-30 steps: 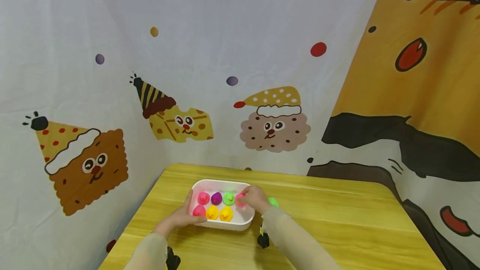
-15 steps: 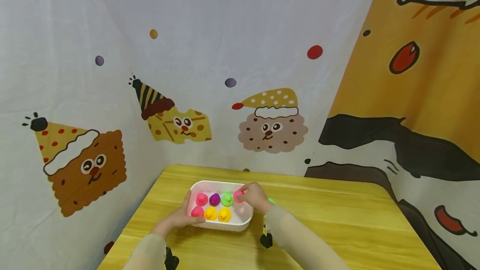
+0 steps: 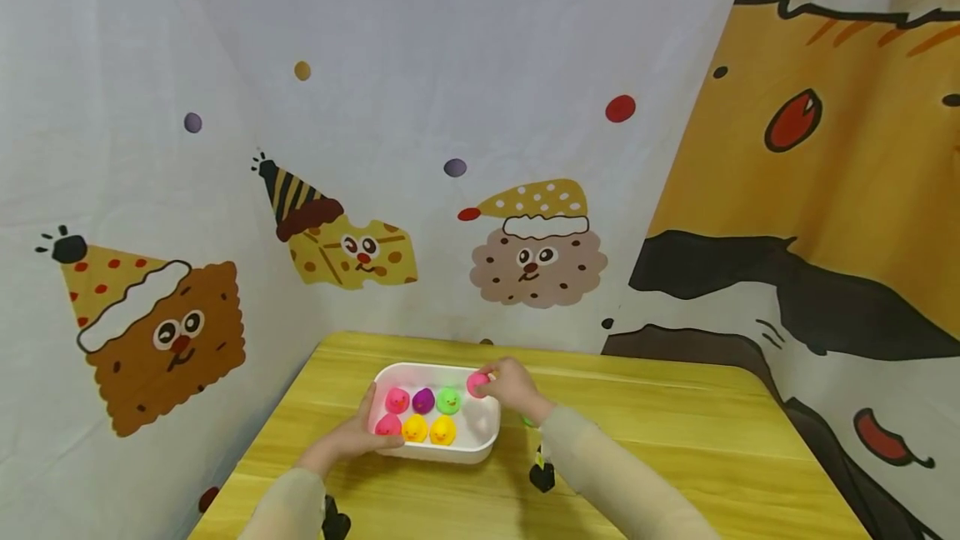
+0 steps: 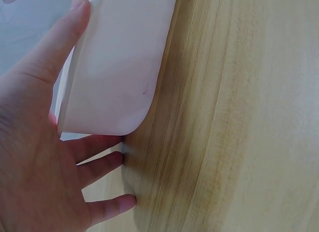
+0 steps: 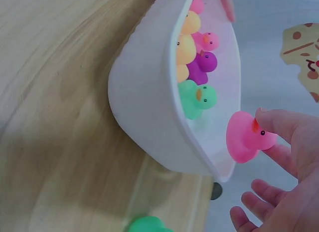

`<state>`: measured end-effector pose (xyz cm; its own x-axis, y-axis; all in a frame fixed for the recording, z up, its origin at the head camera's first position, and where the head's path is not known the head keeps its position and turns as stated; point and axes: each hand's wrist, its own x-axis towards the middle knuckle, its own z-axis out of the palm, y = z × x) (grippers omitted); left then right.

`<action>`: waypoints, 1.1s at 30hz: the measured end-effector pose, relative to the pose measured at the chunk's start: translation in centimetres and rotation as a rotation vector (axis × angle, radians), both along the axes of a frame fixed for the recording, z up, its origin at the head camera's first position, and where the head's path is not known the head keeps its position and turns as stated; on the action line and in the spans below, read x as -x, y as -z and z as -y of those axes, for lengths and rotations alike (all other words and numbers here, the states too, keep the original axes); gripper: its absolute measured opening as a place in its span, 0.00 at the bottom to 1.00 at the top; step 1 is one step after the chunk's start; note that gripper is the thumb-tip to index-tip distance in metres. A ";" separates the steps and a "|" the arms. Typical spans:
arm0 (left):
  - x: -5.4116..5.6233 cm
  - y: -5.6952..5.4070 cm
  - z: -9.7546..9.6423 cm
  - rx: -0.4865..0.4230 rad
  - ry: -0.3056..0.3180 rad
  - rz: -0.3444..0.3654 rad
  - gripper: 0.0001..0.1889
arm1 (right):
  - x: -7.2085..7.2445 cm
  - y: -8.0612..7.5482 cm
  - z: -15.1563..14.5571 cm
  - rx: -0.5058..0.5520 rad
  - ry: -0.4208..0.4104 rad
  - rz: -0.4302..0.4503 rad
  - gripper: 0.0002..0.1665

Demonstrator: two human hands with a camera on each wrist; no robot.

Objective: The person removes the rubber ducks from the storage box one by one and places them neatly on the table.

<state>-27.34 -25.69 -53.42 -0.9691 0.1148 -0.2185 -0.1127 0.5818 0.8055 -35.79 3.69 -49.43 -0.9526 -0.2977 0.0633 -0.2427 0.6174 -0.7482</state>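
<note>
A white plastic box (image 3: 472, 455) stands on the table, with rubber ducks inside. The back row has a pink duck (image 3: 397, 400), a purple duck (image 3: 423, 401) and a green duck (image 3: 448, 400). In front are another pink duck (image 3: 388, 425) and two yellow ducks, one of them the right yellow duck (image 3: 442, 430). My left hand (image 3: 352, 437) holds the box's left end, thumb along the front and fingers round the side. Between thumb and forefinger, my right hand (image 3: 516, 387) pinches a pink rubber duck (image 5: 244, 137) above the box's back right corner; its other fingers are spread.
Right of the box, a green duck (image 5: 148, 224) lies on the wooden table (image 3: 675, 440), mostly hidden by my right arm in the head view. A white cloth with cartoon prints (image 3: 420, 65) hangs behind the table.
My right hand has lifted the pink duck from inside the box up to the back right rim. The left hand keeps its hold. The head view has shifted slightly.
</note>
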 end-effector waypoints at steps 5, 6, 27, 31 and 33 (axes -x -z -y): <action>0.0 0.1 0.0 0.006 -0.001 0.001 0.66 | 0.3 -0.9 -0.6 -0.022 -0.013 0.001 0.21; 0.0 0.1 0.0 0.004 -0.003 0.003 0.66 | 0.3 -1.1 -0.7 -0.032 -0.015 -0.001 0.21; 0.3 0.6 0.0 0.018 -0.001 0.007 0.66 | 0.9 -1.8 -2.3 -0.031 -0.039 -0.022 0.18; 0.2 0.5 -0.1 0.002 -0.001 0.010 0.66 | 1.1 -1.7 -2.7 -0.028 -0.043 -0.030 0.16; 0.1 0.4 -0.1 -0.002 -0.003 0.010 0.66 | 1.1 -1.7 -2.9 -0.028 -0.043 -0.031 0.17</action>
